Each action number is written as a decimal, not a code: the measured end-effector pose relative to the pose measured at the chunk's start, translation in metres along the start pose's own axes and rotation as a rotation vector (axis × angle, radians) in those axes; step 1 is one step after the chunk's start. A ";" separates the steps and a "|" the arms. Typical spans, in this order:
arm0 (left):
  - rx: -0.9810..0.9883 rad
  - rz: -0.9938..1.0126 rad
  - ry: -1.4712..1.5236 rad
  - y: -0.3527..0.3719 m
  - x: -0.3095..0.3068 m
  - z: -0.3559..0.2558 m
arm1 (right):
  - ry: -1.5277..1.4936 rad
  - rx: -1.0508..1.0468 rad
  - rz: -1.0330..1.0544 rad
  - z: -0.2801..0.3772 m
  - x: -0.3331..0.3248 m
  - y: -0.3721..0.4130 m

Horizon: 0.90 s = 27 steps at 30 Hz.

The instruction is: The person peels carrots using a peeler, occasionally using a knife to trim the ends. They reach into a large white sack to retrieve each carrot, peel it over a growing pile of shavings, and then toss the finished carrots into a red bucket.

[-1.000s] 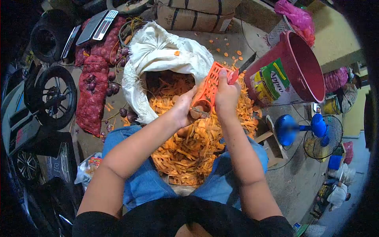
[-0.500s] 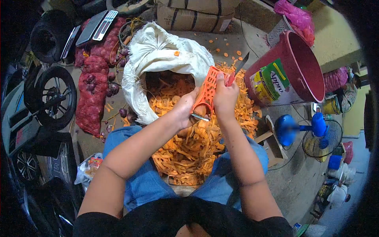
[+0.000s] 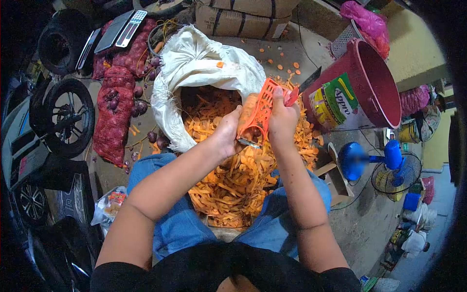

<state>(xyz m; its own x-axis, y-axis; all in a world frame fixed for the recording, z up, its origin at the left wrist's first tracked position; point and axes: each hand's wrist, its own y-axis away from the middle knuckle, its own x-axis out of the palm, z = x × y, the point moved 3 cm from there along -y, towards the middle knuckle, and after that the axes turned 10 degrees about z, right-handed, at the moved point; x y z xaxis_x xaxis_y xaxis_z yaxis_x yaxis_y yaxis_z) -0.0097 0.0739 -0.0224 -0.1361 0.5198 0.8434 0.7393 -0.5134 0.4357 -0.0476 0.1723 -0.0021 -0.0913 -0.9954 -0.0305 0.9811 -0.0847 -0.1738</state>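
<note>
My left hand [image 3: 227,134] is closed around a carrot [image 3: 247,111], which lies along the peeler's left side. My right hand [image 3: 283,119] grips an orange peeler [image 3: 264,108] with a perforated handle, its metal blade end toward me over the carrot's lower part. A knife [image 3: 292,97] with a red handle is also in my right hand, its dark blade pointing away to the upper right. Below both hands lies a heap of orange carrot peelings [image 3: 233,194] between my knees. Behind it a white woven sack [image 3: 209,73] gapes, with more peelings inside.
A dark red bucket [image 3: 357,90] leans at the right, beside a blue fan [image 3: 391,160] and a cardboard box [image 3: 338,182]. On the left are red mesh bags of onions [image 3: 114,117], a scale [image 3: 119,34] and a motorcycle wheel [image 3: 68,117]. Cardboard boxes [image 3: 243,22] stand behind.
The peeler and my right hand have shifted slightly right. More of the carrot shows beside the peeler, and the knife has turned a little with my right hand.
</note>
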 end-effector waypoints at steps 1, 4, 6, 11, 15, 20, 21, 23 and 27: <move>0.005 0.005 -0.011 0.002 0.003 0.001 | -0.031 0.074 -0.022 -0.002 -0.001 0.000; -0.007 -0.018 -0.016 0.003 0.003 0.003 | -0.021 0.164 -0.049 0.000 -0.001 0.002; -0.022 -0.049 -0.009 0.003 0.001 0.005 | 0.020 0.180 -0.050 0.001 -0.001 0.004; 0.053 0.048 -0.127 -0.005 -0.010 0.009 | -0.009 0.096 -0.091 0.011 0.001 0.007; -0.076 0.038 -0.308 0.014 0.001 0.016 | 0.405 -0.059 -0.360 -0.018 -0.045 -0.028; -0.234 0.187 -0.513 0.029 0.004 0.012 | 0.211 0.073 -0.587 -0.020 -0.107 -0.050; -0.249 0.254 -0.513 0.031 0.007 0.009 | 0.033 0.086 -0.608 -0.019 -0.108 -0.049; -0.236 0.144 -0.501 0.022 0.000 0.002 | -0.018 0.058 -0.518 -0.015 -0.098 -0.048; -0.121 0.029 -0.354 0.009 -0.011 -0.001 | -0.017 -0.040 -0.224 0.006 -0.032 -0.024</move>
<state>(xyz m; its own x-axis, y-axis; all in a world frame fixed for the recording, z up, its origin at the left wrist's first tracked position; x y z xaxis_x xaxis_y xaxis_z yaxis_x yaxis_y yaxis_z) -0.0024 0.0634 -0.0278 0.1357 0.6972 0.7040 0.6537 -0.5969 0.4651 -0.0667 0.2061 0.0090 -0.3029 -0.9526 0.0301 0.9292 -0.3022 -0.2128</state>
